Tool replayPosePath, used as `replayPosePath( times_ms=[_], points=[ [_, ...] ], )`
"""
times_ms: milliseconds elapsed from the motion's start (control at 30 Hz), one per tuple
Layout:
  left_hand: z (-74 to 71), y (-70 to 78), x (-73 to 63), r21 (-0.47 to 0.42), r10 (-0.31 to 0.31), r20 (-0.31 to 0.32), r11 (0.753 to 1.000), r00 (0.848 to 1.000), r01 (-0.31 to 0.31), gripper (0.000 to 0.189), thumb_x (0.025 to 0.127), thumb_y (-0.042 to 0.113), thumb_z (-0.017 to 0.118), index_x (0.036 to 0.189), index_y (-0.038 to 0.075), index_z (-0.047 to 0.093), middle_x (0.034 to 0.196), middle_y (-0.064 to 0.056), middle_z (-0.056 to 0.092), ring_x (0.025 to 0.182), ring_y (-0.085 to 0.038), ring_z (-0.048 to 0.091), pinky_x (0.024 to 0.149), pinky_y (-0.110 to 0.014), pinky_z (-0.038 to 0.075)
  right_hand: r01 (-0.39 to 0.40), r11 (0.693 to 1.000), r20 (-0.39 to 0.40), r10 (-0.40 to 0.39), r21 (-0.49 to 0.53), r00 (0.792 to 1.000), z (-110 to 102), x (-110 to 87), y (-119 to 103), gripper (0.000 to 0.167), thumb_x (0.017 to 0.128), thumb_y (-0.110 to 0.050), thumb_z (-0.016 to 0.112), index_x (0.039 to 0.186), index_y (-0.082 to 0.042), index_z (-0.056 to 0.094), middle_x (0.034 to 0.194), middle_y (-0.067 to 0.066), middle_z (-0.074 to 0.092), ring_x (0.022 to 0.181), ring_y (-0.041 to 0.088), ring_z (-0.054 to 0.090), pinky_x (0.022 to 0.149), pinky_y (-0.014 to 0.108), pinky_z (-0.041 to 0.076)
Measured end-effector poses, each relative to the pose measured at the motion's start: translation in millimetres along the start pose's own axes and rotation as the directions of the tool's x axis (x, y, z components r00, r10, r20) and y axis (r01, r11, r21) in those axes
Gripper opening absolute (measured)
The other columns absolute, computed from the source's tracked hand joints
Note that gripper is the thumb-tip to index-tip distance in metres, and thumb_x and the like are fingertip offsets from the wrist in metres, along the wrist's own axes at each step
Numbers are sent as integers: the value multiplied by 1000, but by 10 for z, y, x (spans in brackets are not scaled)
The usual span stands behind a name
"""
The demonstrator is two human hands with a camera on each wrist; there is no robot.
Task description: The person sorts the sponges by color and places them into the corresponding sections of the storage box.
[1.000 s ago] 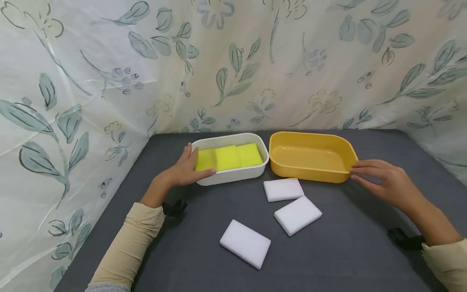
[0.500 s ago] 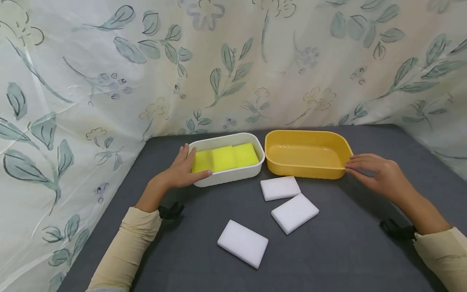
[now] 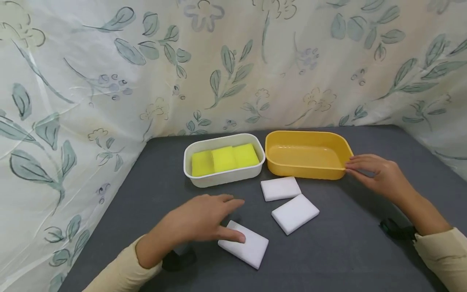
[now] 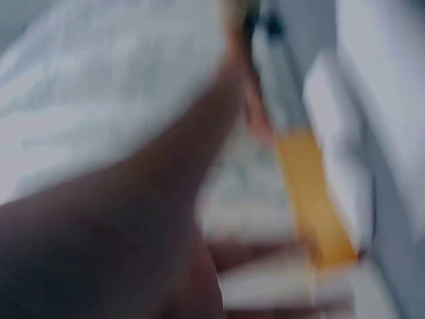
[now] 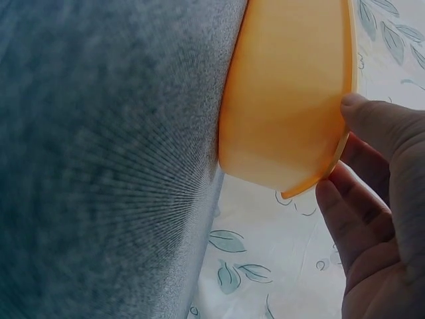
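My left hand (image 3: 198, 219) is over the nearest white sponge (image 3: 251, 247), its fingers spread and the thumb in front of the sponge; whether it touches cannot be told. In the left wrist view the hand is blurred. At the right, my right hand (image 3: 379, 174) holds the near right corner of a yellow plastic tray (image 3: 308, 172), thumb and fingertips at its rim (image 5: 346, 139). The tray's visible inside holds nothing. A white tray (image 3: 226, 177) beside it contains yellow sponges (image 3: 224, 159) in a row.
Two more white sponges, one (image 3: 281, 188) just before the yellow tray and another (image 3: 295, 213) nearer, lie close together on the dark grey table (image 3: 310, 263). A floral cloth (image 3: 233, 61) hangs behind and along the left side.
My left hand has left the white tray's left end and come down and right to the nearest white sponge. My right hand stays at the yellow tray's corner. The head view shifted slightly.
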State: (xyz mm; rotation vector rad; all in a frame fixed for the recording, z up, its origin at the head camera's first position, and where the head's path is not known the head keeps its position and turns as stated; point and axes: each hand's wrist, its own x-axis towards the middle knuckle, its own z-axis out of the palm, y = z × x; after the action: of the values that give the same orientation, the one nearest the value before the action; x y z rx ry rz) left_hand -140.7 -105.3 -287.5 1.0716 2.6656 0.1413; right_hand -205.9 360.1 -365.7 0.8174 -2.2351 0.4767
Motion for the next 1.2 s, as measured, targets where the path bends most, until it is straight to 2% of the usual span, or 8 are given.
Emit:
replayPosePath(
  times_ms=[133, 333, 433, 667, 800, 967, 1067, 1200],
  points=[
    [255, 381, 15, 211, -156, 25, 966, 987, 147, 99, 73, 92, 49, 137, 17, 54, 94, -5, 66, 77, -18, 63, 63, -37, 52, -14, 1000, 4, 14, -2, 1000, -2, -28, -2, 69, 96, -63, 46, 92, -3, 80, 95, 9, 74, 91, 27, 64, 97, 4, 28],
    [514, 594, 85, 323, -258, 12, 915, 966, 241, 100, 67, 95, 51, 128, 15, 53, 70, -2, 59, 62, -14, 56, 51, -32, 43, -14, 1000, 11, 14, 7, 1000, 3, -38, 5, 69, 96, -63, 46, 92, -2, 79, 95, 9, 74, 94, 17, 62, 97, 4, 29],
    [569, 594, 89, 353, -245, -13, 906, 969, 234, 92, 70, 91, 55, 122, 14, 53, 69, -2, 56, 59, -15, 53, 51, -31, 42, 2, 1000, 8, -2, 15, 1000, 9, -32, 9, 68, 97, -62, 47, 91, -2, 79, 95, 9, 74, 95, 14, 62, 97, 4, 29],
    [553, 555, 55, 371, -177, -15, 913, 984, 170, 77, 72, 79, 65, 117, 18, 56, 69, -2, 54, 62, -17, 55, 50, -33, 43, -6, 1000, 12, 6, -1, 1000, 10, 2, 26, 70, 96, -64, 43, 93, -4, 80, 97, 9, 74, 90, 27, 64, 96, 3, 28],
    [542, 575, 138, 300, -227, 41, 932, 973, 204, 85, 70, 90, 56, 116, 18, 60, 73, -2, 56, 66, -15, 56, 54, -34, 45, -5, 1000, 12, 5, 3, 1000, 11, -2, 27, 70, 96, -63, 42, 93, -5, 80, 98, 9, 74, 91, 26, 63, 97, 3, 27],
    [544, 597, 222, 331, -277, 49, 911, 960, 246, 83, 72, 89, 56, 113, 18, 61, 80, -4, 57, 71, -17, 56, 57, -34, 47, 8, 1000, 10, -8, 8, 1000, 15, -4, 19, 68, 98, -61, 43, 92, -4, 80, 97, 10, 74, 93, 25, 63, 97, 3, 28],
    [529, 576, 201, 349, -221, 72, 919, 973, 183, 86, 71, 83, 63, 125, 16, 56, 93, -6, 58, 79, -18, 57, 59, -33, 48, 4, 1000, 15, -4, 12, 1000, 19, -9, 32, 69, 97, -62, 43, 92, -4, 80, 98, 10, 74, 92, 26, 63, 97, 3, 28],
    [486, 492, 169, 293, -90, 126, 955, 988, 49, 96, 71, 76, 71, 138, 11, 46, 114, -3, 58, 95, -15, 56, 71, -30, 52, 1, 1000, 11, -1, 17, 1000, 22, -16, 42, 69, 96, -63, 43, 93, -5, 80, 98, 9, 74, 93, 23, 63, 97, 3, 28]
  ],
)
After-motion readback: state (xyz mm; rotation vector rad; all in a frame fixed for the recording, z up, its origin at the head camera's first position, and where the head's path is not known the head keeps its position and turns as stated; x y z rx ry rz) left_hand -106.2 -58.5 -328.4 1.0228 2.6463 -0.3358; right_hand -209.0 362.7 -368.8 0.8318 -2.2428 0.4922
